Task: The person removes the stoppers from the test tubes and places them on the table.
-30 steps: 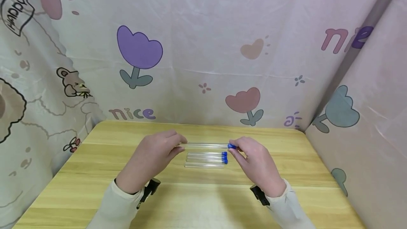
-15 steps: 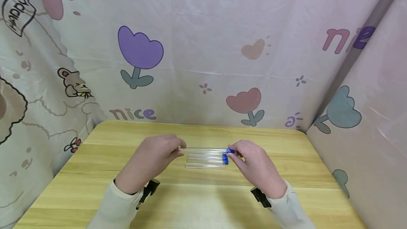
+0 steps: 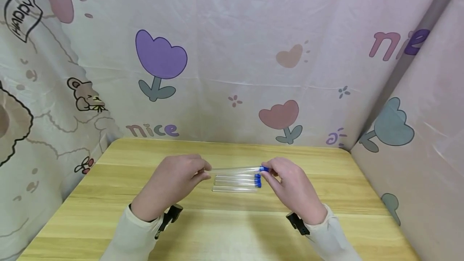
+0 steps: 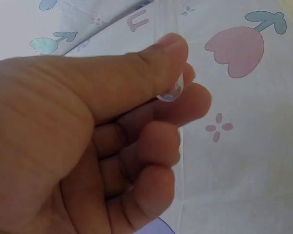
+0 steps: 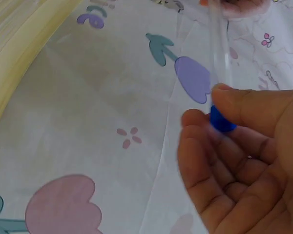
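Observation:
A clear test tube point(image 3: 235, 170) with a blue cap spans the space between my two hands, its capped end tilted slightly up in the head view. My left hand point(image 3: 177, 182) pinches the rounded bottom end point(image 4: 169, 92) between thumb and fingers, the other fingers curled below. At the other end, my right hand point(image 3: 291, 182) pinches the blue cap point(image 5: 220, 120) with thumb and fingers. Just nearer to me, several capped test tubes point(image 3: 235, 180) lie side by side on the table, blue caps to the right. Closest in that row lies a clear tube point(image 3: 233, 189) with no cap visible.
The wooden table point(image 3: 232, 233) has its far edge against a printed cloth backdrop point(image 3: 224, 51). A side curtain point(image 3: 431, 104) hangs at the right, and another cloth covers the left. Small black cameras are strapped to both wrists.
The held tube comes down toward the row by half a second ago. Since then its capped end has risen a little with my right hand. The row on the table stays put.

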The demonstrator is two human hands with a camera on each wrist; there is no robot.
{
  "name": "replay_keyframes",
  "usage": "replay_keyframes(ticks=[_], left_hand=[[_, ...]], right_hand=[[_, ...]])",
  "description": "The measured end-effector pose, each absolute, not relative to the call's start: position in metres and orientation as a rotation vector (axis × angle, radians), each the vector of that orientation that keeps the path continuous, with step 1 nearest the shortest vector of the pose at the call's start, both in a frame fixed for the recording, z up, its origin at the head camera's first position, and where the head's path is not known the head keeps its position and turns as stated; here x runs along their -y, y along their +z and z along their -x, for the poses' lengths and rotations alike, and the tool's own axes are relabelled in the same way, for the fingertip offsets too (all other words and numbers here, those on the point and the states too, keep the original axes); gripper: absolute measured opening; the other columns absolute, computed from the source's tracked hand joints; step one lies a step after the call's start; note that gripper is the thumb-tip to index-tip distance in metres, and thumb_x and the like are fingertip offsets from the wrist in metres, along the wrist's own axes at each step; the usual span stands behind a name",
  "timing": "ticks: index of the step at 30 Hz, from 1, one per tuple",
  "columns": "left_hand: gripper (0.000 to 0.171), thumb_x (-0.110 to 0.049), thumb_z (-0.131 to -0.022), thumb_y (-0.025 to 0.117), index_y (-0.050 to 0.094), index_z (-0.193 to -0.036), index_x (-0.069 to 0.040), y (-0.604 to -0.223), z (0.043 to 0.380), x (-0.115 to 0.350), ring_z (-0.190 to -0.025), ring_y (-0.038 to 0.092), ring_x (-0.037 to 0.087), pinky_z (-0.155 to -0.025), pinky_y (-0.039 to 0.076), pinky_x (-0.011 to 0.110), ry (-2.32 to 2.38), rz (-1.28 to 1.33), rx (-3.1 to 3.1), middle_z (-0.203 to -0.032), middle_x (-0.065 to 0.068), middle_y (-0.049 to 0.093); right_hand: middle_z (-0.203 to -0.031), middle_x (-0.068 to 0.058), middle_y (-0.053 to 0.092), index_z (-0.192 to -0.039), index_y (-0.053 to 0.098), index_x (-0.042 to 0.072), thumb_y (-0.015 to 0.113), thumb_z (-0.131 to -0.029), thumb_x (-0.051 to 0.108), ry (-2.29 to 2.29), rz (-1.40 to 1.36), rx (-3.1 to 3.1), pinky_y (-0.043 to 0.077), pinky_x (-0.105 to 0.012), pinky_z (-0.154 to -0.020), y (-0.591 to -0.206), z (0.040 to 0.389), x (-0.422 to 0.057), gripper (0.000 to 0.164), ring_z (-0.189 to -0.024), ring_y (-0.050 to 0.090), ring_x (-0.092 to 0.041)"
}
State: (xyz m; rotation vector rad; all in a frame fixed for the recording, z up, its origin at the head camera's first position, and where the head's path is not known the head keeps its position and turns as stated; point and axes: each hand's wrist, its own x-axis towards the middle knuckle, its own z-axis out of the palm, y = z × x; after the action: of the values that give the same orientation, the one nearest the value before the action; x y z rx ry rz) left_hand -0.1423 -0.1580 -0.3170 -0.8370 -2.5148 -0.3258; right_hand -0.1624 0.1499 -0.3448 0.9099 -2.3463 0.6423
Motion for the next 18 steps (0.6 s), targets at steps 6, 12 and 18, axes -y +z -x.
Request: replay_keyframes(ticks=[6,12,18], left_hand=[[0.014,-0.022,-0.086,0.085,0.078,-0.097,-0.018,-0.315,0.1432,0.1599,-0.064,0.054,-0.003,-0.059,0.05,0.021,-0.355,0.851,2.452,-0.086,-0.012,0.072],[0.013,-0.023,-0.089,0.083,0.078,-0.1,-0.02,-0.3124,0.1427,0.1624,-0.064,0.052,-0.005,-0.058,0.048,0.02,-0.398,0.839,2.445,-0.09,-0.013,0.074],[0.012,-0.024,-0.089,0.083,0.078,-0.1,-0.02,-0.3132,0.1427,0.1591,-0.066,0.054,-0.005,-0.06,0.05,0.02,-0.39,0.839,2.483,-0.09,-0.013,0.074]], right_hand=[[-0.093,0.006,0.067,-0.106,0.073,0.009,0.081,-0.088,0.006,0.676,-0.942,2.271,0.056,-0.026,-0.07,-0.3418,0.1629,-0.1526,0.02,-0.081,0.061,-0.009],[-0.093,0.008,0.064,-0.105,0.071,0.01,0.071,-0.089,0.0,0.767,-0.976,2.206,0.055,-0.028,-0.072,-0.3404,0.1635,-0.1512,0.019,-0.082,0.058,-0.009],[-0.089,0.009,0.063,-0.1,0.071,0.011,0.065,-0.083,-0.003,0.784,-0.928,2.206,0.055,-0.03,-0.068,-0.3413,0.1617,-0.1515,0.022,-0.079,0.058,-0.011]])
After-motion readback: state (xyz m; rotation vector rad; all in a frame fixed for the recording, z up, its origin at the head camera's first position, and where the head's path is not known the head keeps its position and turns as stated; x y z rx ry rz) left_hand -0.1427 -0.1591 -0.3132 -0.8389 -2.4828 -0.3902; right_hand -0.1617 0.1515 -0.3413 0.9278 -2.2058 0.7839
